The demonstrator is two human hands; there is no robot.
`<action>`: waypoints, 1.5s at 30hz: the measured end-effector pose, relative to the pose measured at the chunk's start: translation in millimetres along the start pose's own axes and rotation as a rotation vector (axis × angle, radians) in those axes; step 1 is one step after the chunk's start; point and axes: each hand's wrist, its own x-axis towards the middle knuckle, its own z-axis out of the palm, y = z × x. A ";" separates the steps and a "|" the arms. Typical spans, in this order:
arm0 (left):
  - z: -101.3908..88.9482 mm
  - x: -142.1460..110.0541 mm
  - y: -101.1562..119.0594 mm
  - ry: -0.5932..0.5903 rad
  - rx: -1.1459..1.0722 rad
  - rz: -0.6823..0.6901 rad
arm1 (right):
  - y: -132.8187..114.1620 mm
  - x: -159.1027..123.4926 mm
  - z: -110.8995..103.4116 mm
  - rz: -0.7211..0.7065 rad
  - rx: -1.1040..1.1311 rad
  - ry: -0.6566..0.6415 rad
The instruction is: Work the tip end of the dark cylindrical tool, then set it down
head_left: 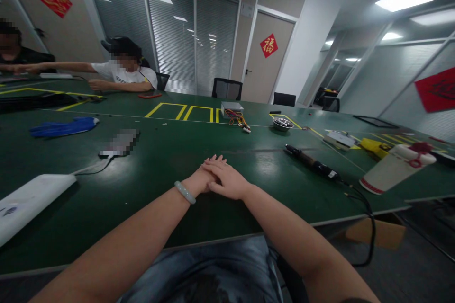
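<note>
My right hand [227, 177] lies flat on top of my left hand [201, 181], both resting on the green table [159, 161] right in front of me. The fingers of both hands are stretched out and hold nothing. A pale bangle [185, 192] circles my left wrist. The nearest tool is a black electric screwdriver [312, 163], lying on the table to the right of my hands with its cable running off the edge.
A phone [119, 144] on a cable and a white device [28, 201] lie at left, blue gloves [64, 127] further back. A power supply with wires [232, 111], a metal bowl [282, 124], a tipped white tape roll [396, 166]. Two people sit far left.
</note>
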 end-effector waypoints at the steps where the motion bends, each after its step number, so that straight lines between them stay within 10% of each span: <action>1: -2.5 -1.5 0.8 0.006 -0.006 0.016 | 3.0 -1.0 -3.8 0.020 0.000 0.034; 8: -13.7 -8.0 2.9 0.044 -0.108 -0.068 | 57.3 -35.4 -53.9 0.423 -0.142 0.592; 20: -16.5 -8.7 2.7 0.012 -0.121 -0.069 | 137.9 -188.0 -138.8 1.297 -0.496 0.746; 26: -11.9 -7.0 -0.2 0.022 -0.124 -0.063 | 151.6 -211.0 -141.6 1.452 -0.724 0.881; 35: -10.9 -5.8 0.5 0.026 -0.106 -0.065 | 186.1 -222.7 -131.9 1.590 -0.708 0.570; 45: -10.9 -6.6 0.0 0.028 -0.127 -0.066 | 183.2 -221.2 -132.4 1.587 -0.704 0.588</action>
